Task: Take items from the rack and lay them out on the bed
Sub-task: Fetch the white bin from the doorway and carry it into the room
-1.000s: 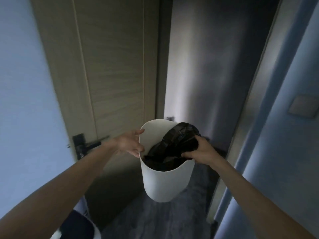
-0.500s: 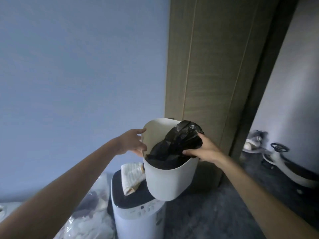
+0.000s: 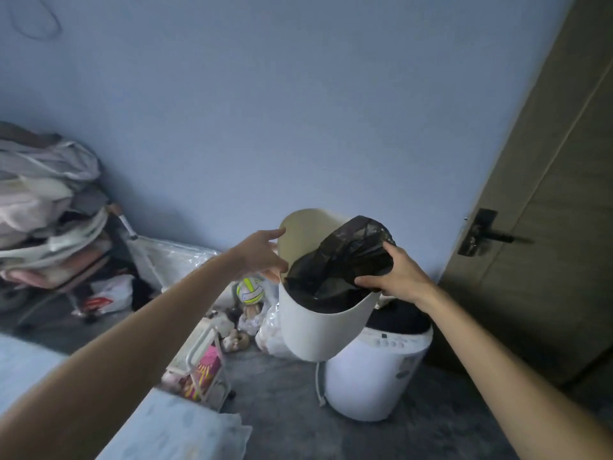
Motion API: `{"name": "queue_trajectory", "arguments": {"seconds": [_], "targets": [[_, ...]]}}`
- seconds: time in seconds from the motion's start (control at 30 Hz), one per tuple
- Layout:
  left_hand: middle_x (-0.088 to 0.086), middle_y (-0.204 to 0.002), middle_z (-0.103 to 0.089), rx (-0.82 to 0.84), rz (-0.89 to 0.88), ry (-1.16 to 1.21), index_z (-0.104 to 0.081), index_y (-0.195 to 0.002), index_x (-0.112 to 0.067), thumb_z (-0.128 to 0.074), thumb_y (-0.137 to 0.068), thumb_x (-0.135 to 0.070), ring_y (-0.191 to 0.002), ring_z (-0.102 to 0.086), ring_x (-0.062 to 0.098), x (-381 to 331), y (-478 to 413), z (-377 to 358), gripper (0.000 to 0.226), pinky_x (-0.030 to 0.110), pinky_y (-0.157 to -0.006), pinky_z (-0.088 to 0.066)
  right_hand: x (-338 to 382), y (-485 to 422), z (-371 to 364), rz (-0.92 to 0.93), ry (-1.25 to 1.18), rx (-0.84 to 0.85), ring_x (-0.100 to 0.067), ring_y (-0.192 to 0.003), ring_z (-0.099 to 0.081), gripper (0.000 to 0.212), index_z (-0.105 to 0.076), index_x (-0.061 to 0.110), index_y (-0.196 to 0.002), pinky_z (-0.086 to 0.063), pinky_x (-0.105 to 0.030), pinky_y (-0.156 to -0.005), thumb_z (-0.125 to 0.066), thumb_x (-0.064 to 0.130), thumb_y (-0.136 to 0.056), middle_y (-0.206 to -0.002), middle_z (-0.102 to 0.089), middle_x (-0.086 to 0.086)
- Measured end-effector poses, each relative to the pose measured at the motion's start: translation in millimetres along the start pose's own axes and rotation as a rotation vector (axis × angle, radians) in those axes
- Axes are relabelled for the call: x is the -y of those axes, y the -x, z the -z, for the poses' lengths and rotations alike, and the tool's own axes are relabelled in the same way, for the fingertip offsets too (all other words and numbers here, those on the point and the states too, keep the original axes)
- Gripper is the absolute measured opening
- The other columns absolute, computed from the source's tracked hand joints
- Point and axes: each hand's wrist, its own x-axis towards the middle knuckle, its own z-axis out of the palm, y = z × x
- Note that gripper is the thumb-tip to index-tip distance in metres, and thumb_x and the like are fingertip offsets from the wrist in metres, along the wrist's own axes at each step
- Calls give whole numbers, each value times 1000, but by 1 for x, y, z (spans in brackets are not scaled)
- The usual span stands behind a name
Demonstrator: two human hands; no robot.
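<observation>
While the bed shows only as a pale patterned corner at the bottom edge, with nothing laid on that visible part, both arms reach out over it. Just beyond stands a small white rack on the floor, with colourful packets in it. Higher up, the white bin is held in the air: the left hand has its fingers spread and loosely curled at the bin's left rim, and the right hand is clamped over the right rim, pinching the black bag liner bunched at the mouth. Behind the bin sits a small white washer, then a floor clutter of bags and a ball, a piled heap at far left, the blue wall and a wooden door. Judging by this, the layout looks barely begun.
</observation>
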Motion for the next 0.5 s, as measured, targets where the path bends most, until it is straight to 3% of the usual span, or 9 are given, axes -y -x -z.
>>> {"name": "queue_trajectory", "arguments": {"seconds": [0.1,0.23,0.3,0.4,0.5], "targets": [[14,-142,-61,-79,46,-2,-29,-166,-19,-73,-79,20,-79,-80,35,30,43,17,106,38,-64,-67,13,17,-32,44,12,93,-25,-136,-52,91,-45,18,-153,-43,-32,-104,-93,30,-77,-148,-50,-3],[14,-168,-35,-185,114,-34,-31,-165,-25,-81,-75,14,-103,-77,39,76,86,25,110,41,-68,-68,6,25,-70,122,10,216,-26,-137,-52,92,-48,22,-150,-43,-28,-99,-96,34,-73,-138,-52,0],[12,-171,-29,-207,153,-30,-32,-165,-27,-83,-75,12,-113,-72,37,102,102,24,111,41,-70,-68,-3,27,-91,126,31,264,-26,-144,-45,101,-39,18,-157,-40,-31,-107,-95,35,-74,-153,-45,-5],[17,-168,-33,-233,195,-68,-29,-166,-32,-85,-77,9,-97,-76,29,136,122,15,112,39,-69,-68,-22,34,-123,109,52,317,-28,-152,-35,122,-24,19,-164,-35,-43,-120,-95,48,-69,-167,-31,-5],[12,-168,-37,-219,216,-71,-27,-166,-33,-84,-81,6,-103,-71,22,174,129,0,110,32,-68,-66,-51,40,-156,85,63,343,-27,-155,-31,131,-18,21,-166,-33,-45,-123,-94,56,-65,-169,-26,-3]]}}
